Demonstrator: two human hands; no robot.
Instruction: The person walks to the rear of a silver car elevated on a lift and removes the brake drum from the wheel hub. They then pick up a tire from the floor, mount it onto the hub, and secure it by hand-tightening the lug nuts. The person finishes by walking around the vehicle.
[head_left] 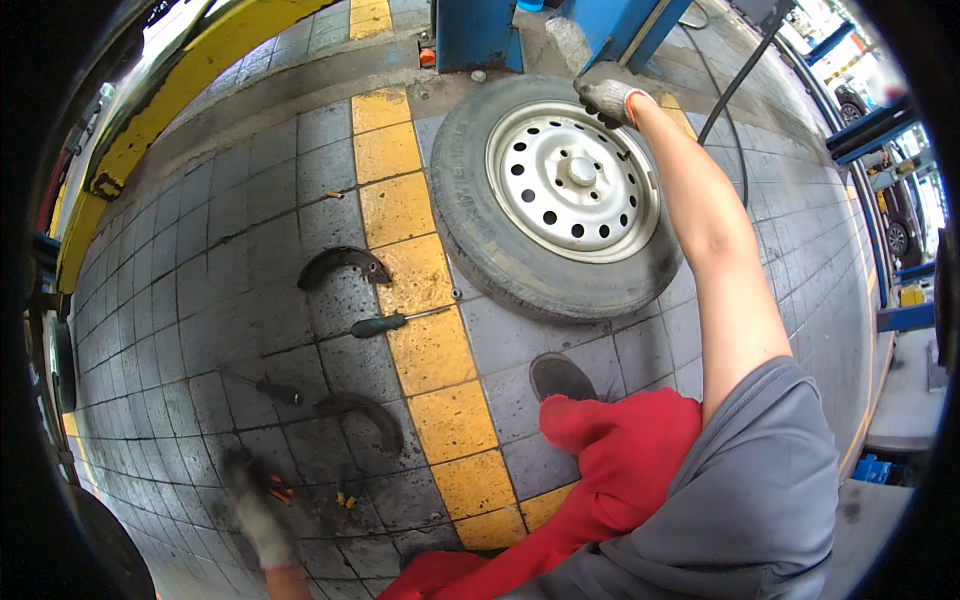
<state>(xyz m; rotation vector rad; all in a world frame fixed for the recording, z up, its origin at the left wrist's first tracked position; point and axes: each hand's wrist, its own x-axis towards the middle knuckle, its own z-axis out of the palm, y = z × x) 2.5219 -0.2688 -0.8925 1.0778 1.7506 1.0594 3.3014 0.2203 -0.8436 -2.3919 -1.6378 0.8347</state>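
Note:
My right hand [608,102], in a pale knit glove, is at the far edge of a wheel with a silver rim [545,175] lying flat. Its fingers are curled; what they hold, if anything, is hidden. A crumpled clear plastic thing [568,45] is just beyond it. My left hand [255,505], gloved and smeared by motion, is low at the left beside an orange-handled tool [281,490]. Near it are two curved brake shoes, one farther [335,266] and one nearer [372,418], a green-handled screwdriver [380,325] and a dark-handled screwdriver [278,391].
A small yellow-and-black tool [346,499] lies by the nearer brake shoe. A small metal nut [457,293] is near the tyre. Blue lift posts [478,38] stand beyond the wheel, a yellow beam [170,95] at far left. A black hose [735,90] runs at right.

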